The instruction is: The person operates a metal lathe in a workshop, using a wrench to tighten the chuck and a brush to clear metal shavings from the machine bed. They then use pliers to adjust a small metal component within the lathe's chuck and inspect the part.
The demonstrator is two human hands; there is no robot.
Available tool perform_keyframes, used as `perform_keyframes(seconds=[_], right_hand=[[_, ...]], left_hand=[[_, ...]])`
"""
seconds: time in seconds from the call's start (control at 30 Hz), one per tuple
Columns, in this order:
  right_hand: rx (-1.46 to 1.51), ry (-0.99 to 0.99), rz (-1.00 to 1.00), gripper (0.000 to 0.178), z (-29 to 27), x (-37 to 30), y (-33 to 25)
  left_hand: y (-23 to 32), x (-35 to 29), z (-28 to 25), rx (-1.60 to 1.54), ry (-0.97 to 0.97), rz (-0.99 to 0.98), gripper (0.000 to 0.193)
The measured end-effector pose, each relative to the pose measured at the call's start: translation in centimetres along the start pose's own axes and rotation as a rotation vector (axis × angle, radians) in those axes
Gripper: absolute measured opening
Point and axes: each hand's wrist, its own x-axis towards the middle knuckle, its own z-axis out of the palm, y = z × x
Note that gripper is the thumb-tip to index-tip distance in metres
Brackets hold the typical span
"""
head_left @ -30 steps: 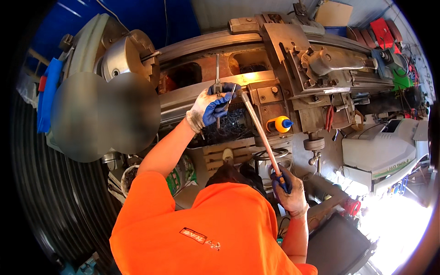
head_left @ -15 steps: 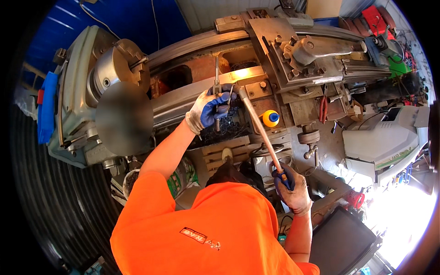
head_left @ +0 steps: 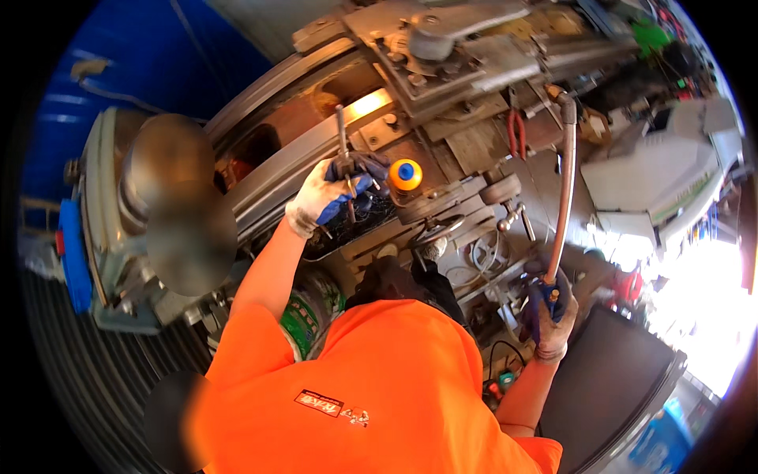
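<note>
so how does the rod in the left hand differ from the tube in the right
The rod is grey; the tube is mostly copper-coloured. The tube bends sharply at its far end, while the rod looks straight. The left hand grips the rod partway along, so it shows above and below; the right hand holds the tube near its lower end. Both are slender and held in gloved hands.

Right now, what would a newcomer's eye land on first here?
Probably the orange shirt filling the lower middle. Next, at right, the long copper-coloured torch in the right hand, and the yellow bottle just right of the left hand, which holds a metal rod by the lathe.
</note>
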Motion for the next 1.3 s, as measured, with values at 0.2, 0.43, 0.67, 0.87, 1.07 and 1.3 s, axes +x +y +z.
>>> perform_keyframes(seconds=[0.2, 0.43, 0.67, 0.87, 1.07, 1.3], right_hand=[[0.105, 0.467, 0.008, 0.046, -1.0, -7.0, 2.8], [0.239, 0.919, -0.038, 0.047, -3.2, -16.2, 4.4], [0.138, 0.954, 0.138, 0.043, -6.3, -21.3, 11.5], [0.126, 0.862, 0.320, 0.041, -10.2, -19.9, 19.2], [-0.185, 0.826, 0.174, 0.040, -14.3, -18.3, 27.0], [0.031, 0.776, 0.195, 0.044, -17.3, -18.5, 29.4]], left_hand=[[-0.1, 2.4, 1.9, -0.204, -0.105, -0.247, 0.027], [-2.6, 4.8, 2.0, 0.046, -0.181, 0.021, 0.024], [-1.1, 2.7, 6.4, 0.529, -0.216, 0.301, 0.016], [-1.4, 2.1, 16.7, 0.515, -0.303, 0.277, 0.009], [-6.8, 6.1, 29.7, 0.513, -0.453, 0.198, 0.007], [-18.0, 19.4, 48.0, 0.538, -0.615, 0.215, 0.025]])
